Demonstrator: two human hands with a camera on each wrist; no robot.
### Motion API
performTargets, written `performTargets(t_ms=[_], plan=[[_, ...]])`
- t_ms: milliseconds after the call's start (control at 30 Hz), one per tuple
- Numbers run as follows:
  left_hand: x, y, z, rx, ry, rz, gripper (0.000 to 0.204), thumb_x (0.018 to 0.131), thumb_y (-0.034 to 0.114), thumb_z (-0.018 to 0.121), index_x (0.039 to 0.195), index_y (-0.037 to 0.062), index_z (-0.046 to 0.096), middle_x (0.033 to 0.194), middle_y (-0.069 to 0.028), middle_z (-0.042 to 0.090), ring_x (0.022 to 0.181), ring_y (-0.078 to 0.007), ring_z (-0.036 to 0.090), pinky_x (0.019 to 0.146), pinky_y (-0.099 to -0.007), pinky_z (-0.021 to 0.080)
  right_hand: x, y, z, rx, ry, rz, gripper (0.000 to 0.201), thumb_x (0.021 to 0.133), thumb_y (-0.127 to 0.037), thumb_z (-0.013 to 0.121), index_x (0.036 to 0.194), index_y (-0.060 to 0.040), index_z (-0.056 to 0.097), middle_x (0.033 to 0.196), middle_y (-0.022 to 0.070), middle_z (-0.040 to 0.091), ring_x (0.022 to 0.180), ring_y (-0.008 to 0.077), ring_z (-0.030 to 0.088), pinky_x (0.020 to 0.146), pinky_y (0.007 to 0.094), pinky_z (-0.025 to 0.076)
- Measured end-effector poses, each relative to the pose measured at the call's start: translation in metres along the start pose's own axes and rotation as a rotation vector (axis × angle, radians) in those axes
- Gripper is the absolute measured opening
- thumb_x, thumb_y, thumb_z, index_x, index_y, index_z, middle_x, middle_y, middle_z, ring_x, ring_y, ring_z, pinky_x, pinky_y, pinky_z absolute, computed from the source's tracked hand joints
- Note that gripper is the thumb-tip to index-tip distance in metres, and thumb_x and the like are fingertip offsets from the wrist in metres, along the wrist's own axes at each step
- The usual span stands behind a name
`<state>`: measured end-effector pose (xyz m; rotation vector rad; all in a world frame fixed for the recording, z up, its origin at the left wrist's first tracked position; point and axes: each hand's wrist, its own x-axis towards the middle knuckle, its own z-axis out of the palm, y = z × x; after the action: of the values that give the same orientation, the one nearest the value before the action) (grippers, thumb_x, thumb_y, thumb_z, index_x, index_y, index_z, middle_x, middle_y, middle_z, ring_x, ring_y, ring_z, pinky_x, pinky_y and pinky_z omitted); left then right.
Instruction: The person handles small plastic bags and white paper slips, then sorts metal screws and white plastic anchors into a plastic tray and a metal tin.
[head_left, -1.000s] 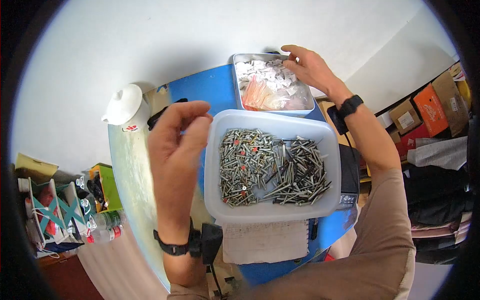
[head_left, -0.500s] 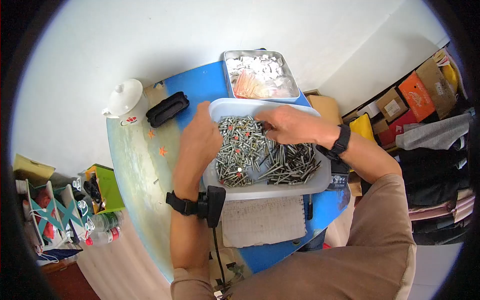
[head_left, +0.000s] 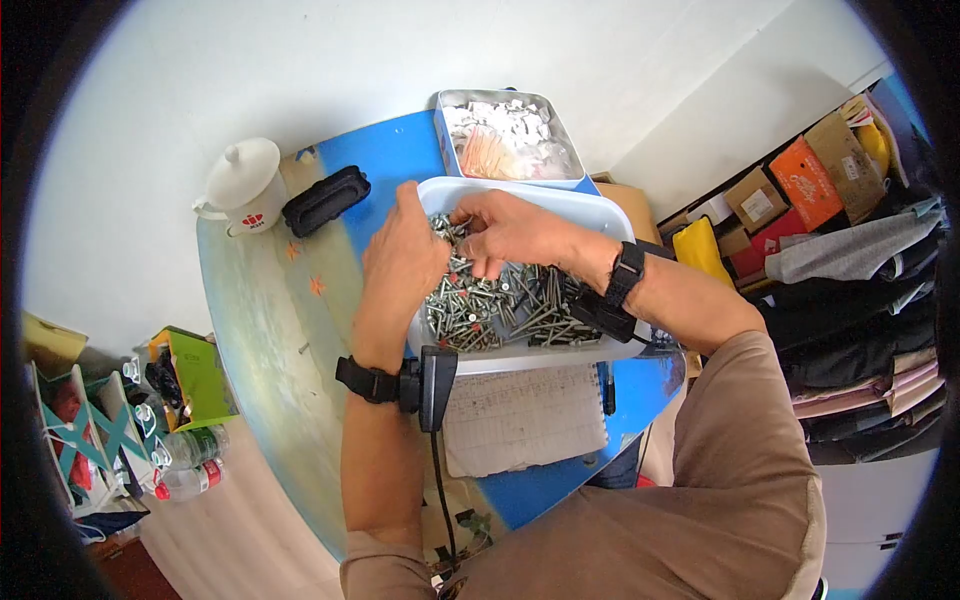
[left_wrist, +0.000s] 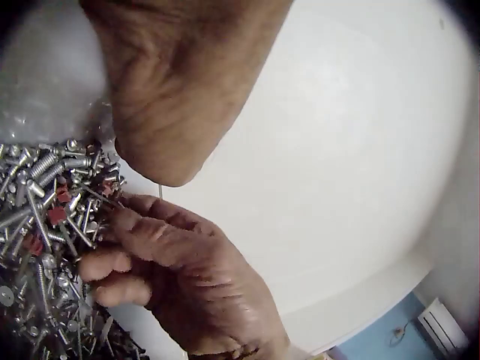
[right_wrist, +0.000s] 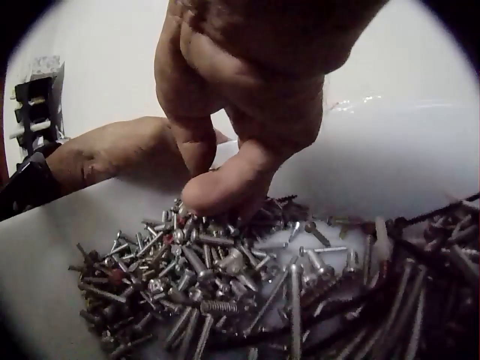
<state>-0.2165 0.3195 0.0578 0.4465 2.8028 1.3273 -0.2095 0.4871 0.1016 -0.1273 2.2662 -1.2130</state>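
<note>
A white plastic tub (head_left: 622,212) holds a heap of loose screws and bolts (head_left: 470,310) with some small red pieces among them. At the tub's left rim is my left hand (head_left: 402,255), its fingertips largely hidden; a thin light line shows just below it in the left wrist view. My right hand (head_left: 515,232) reaches over the far rim with bent fingers (right_wrist: 225,187) down at the screws (right_wrist: 202,270). Whether its fingertips pinch a screw cannot be told. Behind the tub, a metal tin (head_left: 575,160) contains white paper scraps and a clear bag.
A white lidded cup (head_left: 245,185) and a black tray (head_left: 327,200) are on the table's left part. A lined paper sheet (head_left: 525,425) and a black pen (head_left: 609,390) lie in front of the tub. Boxes (head_left: 805,180) and folded clothes (head_left: 850,330) stand at right.
My right hand has come from above the tin down into the tub, then shifted left among the screws. My left hand has moved onto the tub's left side. The head view has shifted slightly.
</note>
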Motion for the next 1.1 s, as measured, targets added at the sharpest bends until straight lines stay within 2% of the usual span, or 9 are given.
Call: performTargets(t_ms=[100, 300, 400, 467, 500, 633, 767, 1000, 1100], plan=[[0.001, 0.001, 0.000, 0.008, -0.028, -0.051, 0.050, 0.081, 0.007, 0.056, 0.127, -0.0035, 0.040, 0.112, -0.0312, 0.061, 0.104, -0.0474, 0.060, 0.087, -0.0550, 0.046, -0.001, -0.010, 0.003, 0.089, -0.015, -0.034, 0.038, 0.089, -0.001, 0.053, 0.125, 0.0124, 0.047, 0.087, 0.0142, 0.063, 0.070, 0.0169, 0.067, 0.059, 0.0275, 0.057], [-0.002, 0.005, -0.006, -0.085, -0.062, -0.054, 0.051, 0.082, 0.006, 0.053, 0.130, -0.0025, 0.039, 0.116, -0.0308, 0.060, 0.107, -0.0469, 0.059, 0.089, -0.0544, 0.046, -0.024, -0.037, -0.004, -0.131, -0.078, -0.115, 0.046, 0.091, 0.001, 0.046, 0.138, -0.0015, 0.046, 0.096, 0.0126, 0.064, 0.072, 0.0147, 0.066, 0.062, 0.0271, 0.055], [0.001, 0.002, -0.003, -0.036, -0.065, -0.060, 0.049, 0.082, 0.005, 0.051, 0.130, -0.0024, 0.040, 0.115, -0.0310, 0.060, 0.105, -0.0472, 0.059, 0.089, -0.0537, 0.046, -0.030, -0.028, -0.015, -0.201, 0.048, -0.187, 0.040, 0.088, 0.000, 0.053, 0.128, -0.0031, 0.055, 0.092, 0.0122, 0.067, 0.070, 0.0169, 0.066, 0.061, 0.0305, 0.052], [0.001, 0.002, -0.002, -0.015, -0.053, -0.068, 0.048, 0.082, 0.004, 0.050, 0.128, -0.0024, 0.041, 0.113, -0.0314, 0.061, 0.104, -0.0474, 0.060, 0.089, -0.0535, 0.046, -0.033, -0.015, -0.024, -0.722, 0.125, -0.343, 0.028, 0.083, -0.002, 0.062, 0.111, -0.0035, 0.064, 0.085, 0.0124, 0.068, 0.067, 0.0209, 0.064, 0.061, 0.0349, 0.049], [0.002, 0.000, -0.001, -0.015, -0.057, -0.069, 0.048, 0.082, 0.004, 0.050, 0.128, -0.0024, 0.041, 0.113, -0.0314, 0.061, 0.104, -0.0474, 0.060, 0.089, -0.0535, 0.046, -0.037, -0.010, -0.025, -0.748, 0.135, -0.339, 0.015, 0.077, -0.008, 0.070, 0.091, -0.0036, 0.068, 0.076, 0.0137, 0.067, 0.067, 0.0284, 0.064, 0.061, 0.0393, 0.048], [0.001, -0.003, 0.000, -0.020, -0.025, -0.023, 0.048, 0.081, 0.004, 0.050, 0.128, -0.0023, 0.041, 0.111, -0.0319, 0.061, 0.102, -0.0474, 0.060, 0.088, -0.0533, 0.047, -0.055, 0.010, -0.021, -0.906, 0.036, -0.210, 0.019, 0.075, -0.024, 0.072, 0.076, -0.0056, 0.069, 0.071, 0.0171, 0.066, 0.071, 0.0375, 0.065, 0.065, 0.0474, 0.051], [0.000, 0.000, -0.001, -0.032, -0.023, -0.031, 0.047, 0.082, 0.004, 0.049, 0.129, -0.0026, 0.041, 0.110, -0.0321, 0.062, 0.102, -0.0472, 0.061, 0.088, -0.0532, 0.047, -0.058, 0.027, -0.010, -1.113, -0.050, -0.124, 0.021, 0.076, -0.023, 0.071, 0.074, -0.0032, 0.066, 0.067, 0.0182, 0.064, 0.068, 0.0376, 0.064, 0.063, 0.0469, 0.051], [0.000, 0.000, -0.001, -0.040, -0.033, -0.039, 0.048, 0.083, 0.004, 0.047, 0.130, -0.0033, 0.040, 0.108, -0.0318, 0.062, 0.102, -0.0469, 0.061, 0.088, -0.0528, 0.046, -0.060, 0.041, -0.012, -1.088, 0.033, -0.186, 0.025, 0.077, -0.026, 0.070, 0.069, -0.0034, 0.065, 0.064, 0.0180, 0.063, 0.065, 0.0374, 0.064, 0.061, 0.0469, 0.051], [-0.001, -0.001, 0.000, -0.080, -0.035, -0.056, 0.043, 0.089, 0.004, 0.040, 0.132, 0.0028, 0.041, 0.110, -0.0359, 0.059, 0.107, -0.0494, 0.058, 0.092, -0.0505, 0.044, -0.063, 0.031, -0.011, -1.065, -0.009, -0.082, 0.027, 0.077, -0.028, 0.068, 0.069, -0.0025, 0.067, 0.068, 0.0202, 0.065, 0.069, 0.0392, 0.066, 0.066, 0.0483, 0.053]])
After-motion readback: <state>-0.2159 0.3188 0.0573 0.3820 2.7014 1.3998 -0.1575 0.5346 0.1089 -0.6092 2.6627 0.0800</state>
